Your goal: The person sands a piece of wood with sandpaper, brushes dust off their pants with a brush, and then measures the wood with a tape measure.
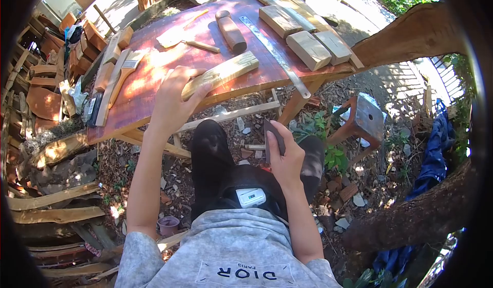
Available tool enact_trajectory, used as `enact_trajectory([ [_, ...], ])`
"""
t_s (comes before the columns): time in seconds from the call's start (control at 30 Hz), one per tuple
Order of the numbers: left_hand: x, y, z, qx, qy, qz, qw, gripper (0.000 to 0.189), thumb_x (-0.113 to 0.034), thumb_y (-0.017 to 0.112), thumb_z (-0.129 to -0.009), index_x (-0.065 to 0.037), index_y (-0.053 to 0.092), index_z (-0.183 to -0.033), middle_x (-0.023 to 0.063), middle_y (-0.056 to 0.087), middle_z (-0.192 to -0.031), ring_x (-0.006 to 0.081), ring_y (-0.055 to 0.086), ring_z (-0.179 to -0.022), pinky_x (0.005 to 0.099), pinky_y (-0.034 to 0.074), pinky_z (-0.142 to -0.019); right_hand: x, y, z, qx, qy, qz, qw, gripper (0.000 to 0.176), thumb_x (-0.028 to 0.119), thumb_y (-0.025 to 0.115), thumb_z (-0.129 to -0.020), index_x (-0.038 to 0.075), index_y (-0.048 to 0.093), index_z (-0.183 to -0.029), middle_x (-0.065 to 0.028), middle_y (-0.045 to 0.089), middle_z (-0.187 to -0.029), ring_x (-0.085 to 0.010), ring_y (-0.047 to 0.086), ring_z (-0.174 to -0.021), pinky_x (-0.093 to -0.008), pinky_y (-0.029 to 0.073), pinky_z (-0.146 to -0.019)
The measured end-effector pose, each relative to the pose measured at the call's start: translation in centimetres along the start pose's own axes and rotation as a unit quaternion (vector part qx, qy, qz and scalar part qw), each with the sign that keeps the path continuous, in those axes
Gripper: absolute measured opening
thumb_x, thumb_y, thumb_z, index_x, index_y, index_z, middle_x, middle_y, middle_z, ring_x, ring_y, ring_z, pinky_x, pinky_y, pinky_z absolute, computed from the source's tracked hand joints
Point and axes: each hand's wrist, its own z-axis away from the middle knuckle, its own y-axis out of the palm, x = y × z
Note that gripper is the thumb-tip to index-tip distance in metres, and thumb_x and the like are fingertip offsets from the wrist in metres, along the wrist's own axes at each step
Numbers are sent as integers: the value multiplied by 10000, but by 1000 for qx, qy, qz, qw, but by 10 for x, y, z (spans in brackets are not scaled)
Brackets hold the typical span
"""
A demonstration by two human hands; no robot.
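Note:
My left hand (172, 100) rests on the near end of a pale wooden block (226, 72) that lies on the red-brown table (154, 100), fingers curled over its edge. My right hand (285, 157) is below the table edge, above my lap, and holds a small dark flat piece (273, 135), which looks like sandpaper. My legs in dark trousers are under the table.
On the table lie a metal ruler (275, 54), a rounded brown wooden piece (231, 31), a scraper (187, 39), a paintbrush (126, 72) and several wood blocks (308, 49). A small stool (362, 121) stands to the right. Planks and scrap wood (51, 200) are stacked at the left.

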Motion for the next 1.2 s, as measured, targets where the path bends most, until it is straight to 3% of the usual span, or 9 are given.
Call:
enact_trajectory([
  [0.2,1,-2,13,-39,34,25,998,414,-305,770,-1027,-84,729,-1374,173,742,-1216,357,703,-1166,461,547,-1021,12,13,-6,26,-21,-13,999,329,140,762,-1053,115,714,-1378,-194,824,-1053,-324,835,-921,-393,636,-768],
  [0.3,-8,-1,13,-13,-6,46,999,477,-334,816,-996,-148,736,-1429,161,783,-1151,337,750,-1082,439,588,-949,25,23,-26,32,-51,-27,998,329,137,761,-1054,113,714,-1378,-200,823,-1065,-324,835,-939,-391,636,-778],
  [0.37,-2,7,13,-49,16,35,998,518,-370,858,-954,-185,752,-1427,147,805,-1106,319,778,-1009,422,610,-887,38,32,-47,19,-88,-29,996,319,134,759,-1055,109,717,-1370,-204,822,-1067,-316,837,-950,-387,635,-782],
  [0.57,-1,13,11,-76,-8,47,996,538,-433,925,-863,-220,811,-1344,123,828,-1084,300,808,-930,404,636,-822,71,52,-127,1,-151,-38,988,255,151,727,-1079,126,735,-1332,-182,812,-979,-270,824,-843,-379,604,-719],
  [0.7,2,16,12,-88,-4,40,995,534,-433,930,-855,-240,815,-1339,119,828,-1104,296,811,-975,400,643,-847,78,64,-152,41,-104,-51,992,225,198,699,-1101,132,750,-1310,-163,779,-851,-225,798,-779,-342,570,-680],
  [0.9,4,18,12,-94,-9,20,995,536,-428,933,-844,-245,817,-1335,127,814,-1201,301,803,-1035,395,646,-875,68,65,-142,44,-116,-73,990,218,159,716,-1088,113,767,-1295,-139,782,-900,-131,728,-776,-315,563,-718],
  [1.0,4,17,14,-86,-17,35,996,542,-424,933,-843,-238,816,-1338,128,810,-1206,301,803,-1028,392,646,-868,64,63,-135,32,-151,-55,986,220,143,721,-1083,105,763,-1296,-125,774,-912,-115,694,-768,-306,556,-727],
  [1.1,11,21,12,-102,25,43,994,543,-424,930,-845,-233,815,-1339,126,813,-1170,298,805,-1005,389,647,-855,73,67,-147,52,-122,-39,990,219,144,724,-1080,103,761,-1293,-112,765,-896,-126,690,-755,-316,556,-723],
  [1.2,8,19,12,-78,-13,46,996,535,-419,928,-848,-234,815,-1337,113,816,-1142,296,805,-978,394,646,-841,81,72,-160,70,-77,9,995,221,137,727,-1076,104,763,-1292,-115,767,-897,-137,695,-750,-324,563,-730],
])
